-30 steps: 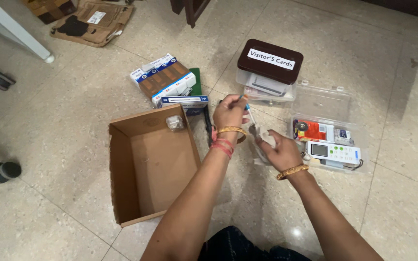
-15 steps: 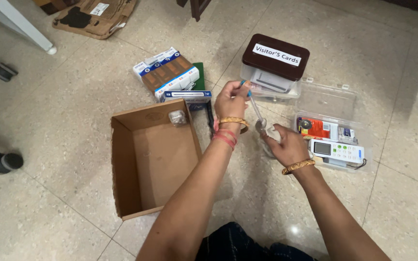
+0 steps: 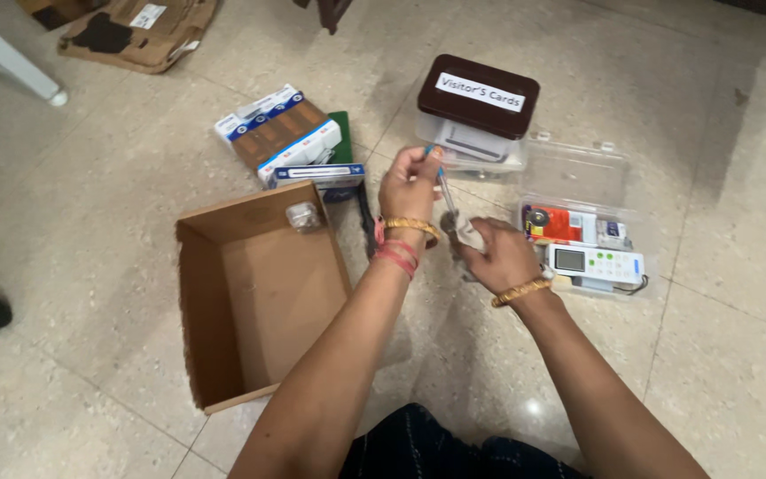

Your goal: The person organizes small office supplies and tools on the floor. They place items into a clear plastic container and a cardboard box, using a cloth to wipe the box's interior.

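Down on the stone floor [image 3: 90, 204], I see both hands meet in the middle, just right of the cardboard box [image 3: 259, 293]. My left hand [image 3: 410, 191] is up a little, and its fingers [image 3: 418, 164] are pinched shut on the top end of a thin pen [image 3: 448, 197] with a blue and orange tip. The pen slants down to my right hand [image 3: 494, 255]. That hand is curled shut around a small clear plastic bag [image 3: 465, 235], and the pen's low end goes into it. I cannot tell what else is in the bag.

The cardboard box is open, with one small clear thing [image 3: 300, 215] in its far corner. Behind it lie blue and white packs [image 3: 281, 137] on a green book [image 3: 340, 133]. Farther back stands a clear tub with a brown lid [image 3: 479, 96]. Just right of my right hand is an open clear case [image 3: 578, 177], with a white remote [image 3: 594, 263] and a red pack [image 3: 553, 223] in it.
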